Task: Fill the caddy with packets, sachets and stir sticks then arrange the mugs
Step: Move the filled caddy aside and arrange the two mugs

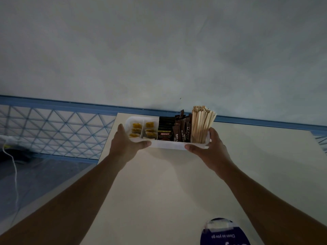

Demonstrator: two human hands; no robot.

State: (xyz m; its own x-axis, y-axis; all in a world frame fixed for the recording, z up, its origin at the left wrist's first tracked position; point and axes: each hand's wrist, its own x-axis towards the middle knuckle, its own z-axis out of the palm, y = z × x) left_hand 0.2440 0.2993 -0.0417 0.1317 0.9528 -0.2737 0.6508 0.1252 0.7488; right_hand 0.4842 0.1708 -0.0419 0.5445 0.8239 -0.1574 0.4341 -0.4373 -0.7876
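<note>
I see both arms stretched out over the plain cream desk (159, 191). The left grip (123, 145) holds the left end of the long white plastic caddy (168, 145). Its thumb lies along the front wall & its fingers curl up round the end. The right grip (210, 149) holds the right end the same way, thumb on the front wall, fingers wrapped round the corner. So both grips are closed tight on the caddy, one each side.

The caddy is at the far edge of the desk, close to the grey wall (159, 50). Can't tell if it sits on the desk or is lifted a bit.

Inside, left to right:
- Two slots w/ yellow tea bags in thin white wrappers (136, 129).
- Black coffee packets w/ a red label (165, 132), standing up.
- Thin brown stick sachets (182, 129), upright, a few poking up higher at the back.
- A fat bunch of pale wooden stir sticks (201, 122) in the right-end slot, fanning out a bit, just beside the right grip's fingers.

A blue rail (70, 105) runs along the bottom of the wall. On the left is a blue wire grid w/ triangle shapes (53, 131), & a white cable (15, 174) hangs down by it. At the bottom edge is a dark blue round thing w/ upside-down white words "Clean as you go" (224, 233), partly cut off.
</note>
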